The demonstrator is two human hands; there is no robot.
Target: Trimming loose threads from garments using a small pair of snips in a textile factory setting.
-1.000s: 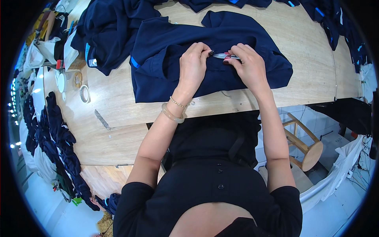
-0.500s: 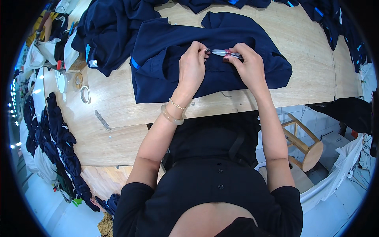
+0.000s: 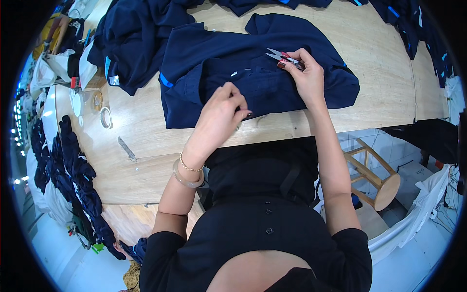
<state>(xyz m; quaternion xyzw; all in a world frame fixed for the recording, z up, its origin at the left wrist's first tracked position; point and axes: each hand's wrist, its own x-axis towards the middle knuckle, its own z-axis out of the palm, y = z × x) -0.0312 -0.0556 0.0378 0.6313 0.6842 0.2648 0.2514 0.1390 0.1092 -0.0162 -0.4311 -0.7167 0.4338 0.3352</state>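
A navy garment [image 3: 221, 44], perhaps trousers, lies folded on the wooden table [image 3: 369, 58]. Over its right part, my right hand [image 3: 308, 78] is closed around small thread snips [image 3: 277, 53] with a red part. Their blades are spread and point left. At the garment's near edge is my left hand [image 3: 220, 113], its fingers curled in toward the thumb; whatever they pinch, if anything, is hidden. Between the hands the waistband-like opening shows, with a small white tag [image 3: 234, 74] inside. A blue strip [image 3: 166, 80] marks the garment's left side.
More navy garments [image 3: 138, 41] are heaped at the left back, others hang at the far right. Tape rolls [image 3: 105, 117] and a grey blade-like tool [image 3: 126, 149] lie on the left of the table. A wooden stool [image 3: 386, 192] stands below right.
My left hand has drawn back toward me and to the left, away from the snips. The snips have spread and turned slightly, and the garment's opening and tag have come into sight.
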